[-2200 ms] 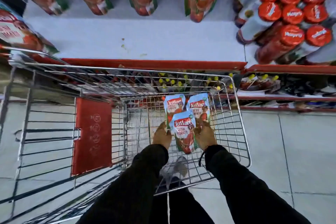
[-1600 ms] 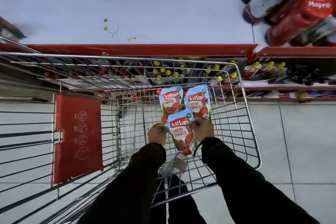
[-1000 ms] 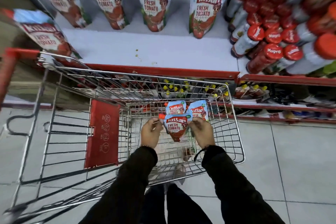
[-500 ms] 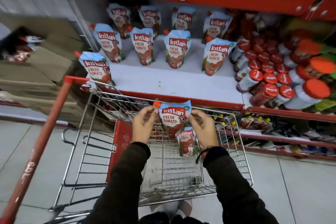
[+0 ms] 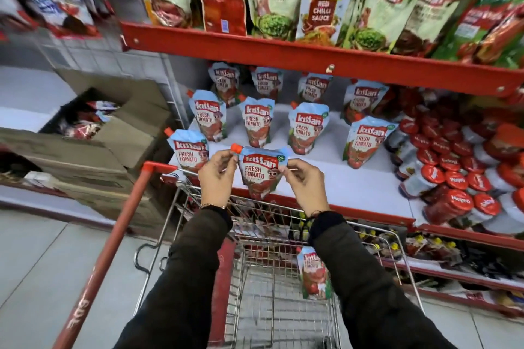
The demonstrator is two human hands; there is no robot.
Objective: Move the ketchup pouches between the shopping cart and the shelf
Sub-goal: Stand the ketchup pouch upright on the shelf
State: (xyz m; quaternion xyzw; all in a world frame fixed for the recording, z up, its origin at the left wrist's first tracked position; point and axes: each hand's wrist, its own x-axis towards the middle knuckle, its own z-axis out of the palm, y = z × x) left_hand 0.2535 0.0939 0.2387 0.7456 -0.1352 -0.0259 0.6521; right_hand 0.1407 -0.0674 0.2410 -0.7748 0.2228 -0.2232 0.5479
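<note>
A light-blue ketchup pouch [image 5: 261,173] with a red cap hangs upright between my two hands, above the cart's far end and at the front edge of the white shelf [image 5: 363,184]. My left hand [image 5: 218,176] pinches its top left corner by the cap. My right hand [image 5: 306,184] pinches its top right corner. Several like pouches [image 5: 307,127] stand in rows on the shelf behind it. One more pouch [image 5: 313,276] leans inside the wire shopping cart [image 5: 272,306], partly hidden by my right sleeve.
Red-capped bottles [image 5: 453,181] lie stacked at the shelf's right end. A red upper shelf [image 5: 312,51] carries sauce pouches overhead. The cart's red handle bar [image 5: 110,249] runs down to the left. Open cardboard boxes [image 5: 105,133] sit to the left on a low ledge.
Both hands have lifted the pouch out of the cart and up to the shelf's front edge. My view has tilted up, so the upper shelf now shows.
</note>
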